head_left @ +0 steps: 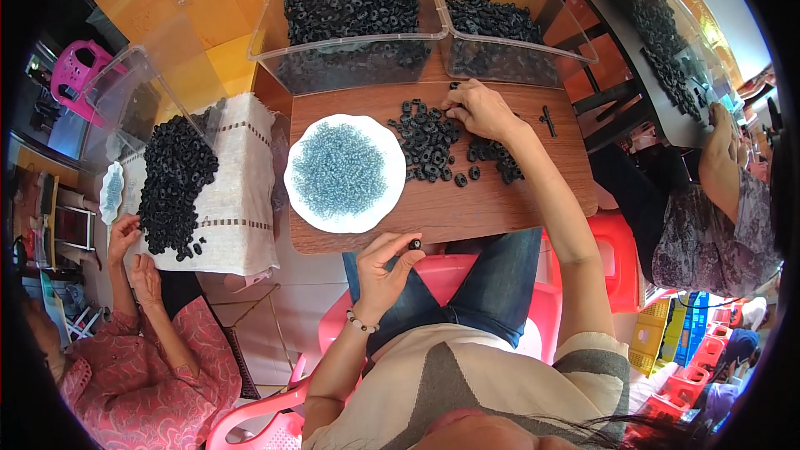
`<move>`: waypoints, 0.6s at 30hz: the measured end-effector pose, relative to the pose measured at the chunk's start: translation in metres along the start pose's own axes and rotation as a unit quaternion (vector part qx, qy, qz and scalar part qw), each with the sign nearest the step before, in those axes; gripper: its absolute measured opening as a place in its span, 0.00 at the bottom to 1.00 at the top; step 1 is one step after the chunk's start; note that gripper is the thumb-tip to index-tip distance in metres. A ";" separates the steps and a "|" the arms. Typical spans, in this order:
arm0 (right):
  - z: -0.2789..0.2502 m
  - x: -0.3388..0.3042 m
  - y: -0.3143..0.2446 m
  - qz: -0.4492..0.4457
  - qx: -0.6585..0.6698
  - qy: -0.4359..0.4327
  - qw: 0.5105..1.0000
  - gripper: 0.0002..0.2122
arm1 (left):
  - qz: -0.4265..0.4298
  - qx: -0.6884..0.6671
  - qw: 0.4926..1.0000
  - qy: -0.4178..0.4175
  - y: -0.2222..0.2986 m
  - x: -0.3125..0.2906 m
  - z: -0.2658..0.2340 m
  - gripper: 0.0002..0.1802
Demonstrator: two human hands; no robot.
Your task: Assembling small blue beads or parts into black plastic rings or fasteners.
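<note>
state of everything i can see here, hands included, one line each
left hand: pinching a small black part
right hand: fingers down at the loose parts, grip unclear
scalloped white plate: upright, heaped with tiny blue-grey pieces
loose black parts: scattered in clusters on the brown table
left clear bin: open, filled with black parts
right clear bin: open, partly filled

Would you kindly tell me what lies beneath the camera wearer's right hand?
Loose black pieces lie on the brown table beside the right hand; whatever is directly beneath its palm and fingers is covered and cannot be seen.
</note>
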State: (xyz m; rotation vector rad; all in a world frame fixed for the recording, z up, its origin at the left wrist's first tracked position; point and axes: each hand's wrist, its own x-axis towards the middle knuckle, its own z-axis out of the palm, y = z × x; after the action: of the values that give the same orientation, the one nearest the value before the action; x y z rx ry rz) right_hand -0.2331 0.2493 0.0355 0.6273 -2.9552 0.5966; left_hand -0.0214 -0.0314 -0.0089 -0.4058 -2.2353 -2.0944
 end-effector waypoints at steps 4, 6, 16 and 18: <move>-0.009 -0.004 -0.005 0.011 -0.015 0.004 1.000 0.07 | -0.005 -0.007 1.000 -0.004 -0.002 -0.002 0.000 0.17; -0.012 -0.011 -0.010 0.048 0.059 0.026 0.997 0.07 | 0.003 -0.004 1.000 -0.005 -0.003 -0.003 0.000 0.17; -0.011 -0.139 -0.141 0.198 0.531 -0.023 0.824 0.09 | 0.008 -0.007 1.000 0.002 0.008 -0.005 0.007 0.16; -0.008 -0.156 -0.160 0.221 0.585 -0.011 0.780 0.09 | 0.017 0.002 1.000 -0.002 0.014 -0.004 0.008 0.16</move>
State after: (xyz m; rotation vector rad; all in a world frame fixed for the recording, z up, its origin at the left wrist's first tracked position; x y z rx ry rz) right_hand -0.0263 0.1768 0.0785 -0.1142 -2.3648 2.4933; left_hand -0.0129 -0.0233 0.0031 -0.4453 -2.2172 -2.0739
